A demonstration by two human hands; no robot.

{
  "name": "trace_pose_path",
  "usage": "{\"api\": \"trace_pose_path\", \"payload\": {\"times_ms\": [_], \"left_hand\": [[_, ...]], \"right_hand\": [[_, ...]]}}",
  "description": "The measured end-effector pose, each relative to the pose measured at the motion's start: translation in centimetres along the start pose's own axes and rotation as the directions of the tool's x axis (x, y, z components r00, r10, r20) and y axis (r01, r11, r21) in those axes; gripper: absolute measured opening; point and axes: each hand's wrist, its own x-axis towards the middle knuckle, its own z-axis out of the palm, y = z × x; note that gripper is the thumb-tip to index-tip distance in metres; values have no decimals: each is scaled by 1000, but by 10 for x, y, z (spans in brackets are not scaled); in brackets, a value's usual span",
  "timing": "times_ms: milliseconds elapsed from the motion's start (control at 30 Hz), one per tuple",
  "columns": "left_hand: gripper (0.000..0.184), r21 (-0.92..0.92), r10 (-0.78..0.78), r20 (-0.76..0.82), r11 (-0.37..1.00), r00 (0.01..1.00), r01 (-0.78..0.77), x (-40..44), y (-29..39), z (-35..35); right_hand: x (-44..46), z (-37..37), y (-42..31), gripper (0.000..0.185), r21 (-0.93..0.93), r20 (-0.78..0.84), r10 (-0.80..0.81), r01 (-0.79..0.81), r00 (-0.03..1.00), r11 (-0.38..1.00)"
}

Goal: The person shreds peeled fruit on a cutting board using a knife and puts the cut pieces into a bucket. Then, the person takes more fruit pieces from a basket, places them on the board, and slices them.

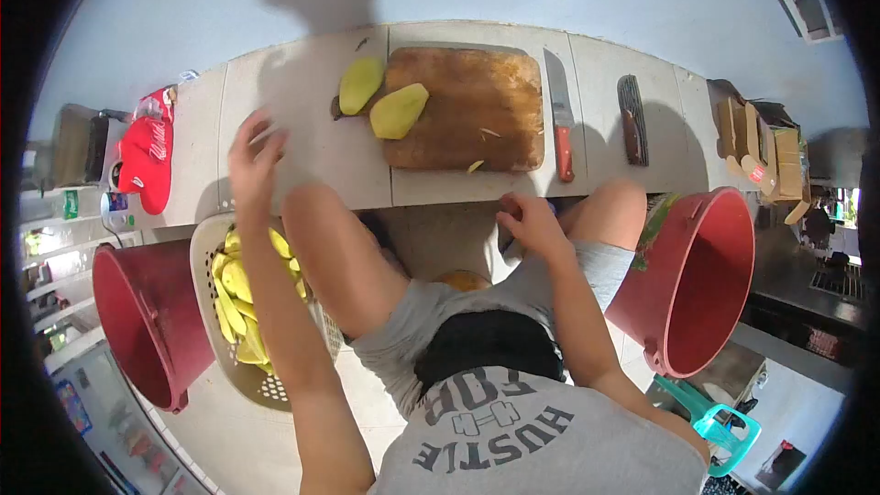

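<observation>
My left hand hangs over the left part of the tiled counter, fingers apart and slightly curled, with nothing in it. My right hand is near the counter's front edge, below the cutting board, its fingers bent; nothing shows in it. On the wooden cutting board a peeled green-yellow fruit overlaps the left edge, and a second one lies on the tiles beside it. Small peel scraps are on the board. A knife with a red handle lies right of the board.
Farther right is a dark-handled blade. A basket of yellow-green pieces stands at the left, beside a red bin. Another red bin stands at the right. A red cap and cardboard boxes sit at the sides.
</observation>
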Motion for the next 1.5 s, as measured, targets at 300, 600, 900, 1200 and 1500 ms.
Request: {"api": "trace_pose_path", "payload": {"times_ms": [300,600,900,1200,1500], "left_hand": [[79,753,-235,-535,303,811,584,-166,-135,-131],[98,776,-377,-497,210,781,595,-212,-155,-97],[98,603,-187,-620,507,762,616,-210,-174,-126],[91,607,-229,-716,264,660,750,-166,-165,-135],[94,671,-417,-633,124,652,731,-131,-148,-140]], "right_hand": [[6,8,-1,35,-84,117,94,-84,989,993],[6,16,-2,36,-126,135,51,-34,989,991],[11,24,31,35,-189,188,82,-46,979,981],[5,24,27,30,-224,208,83,-35,975,974],[2,25,19,34,-208,189,147,-107,971,972]]}}
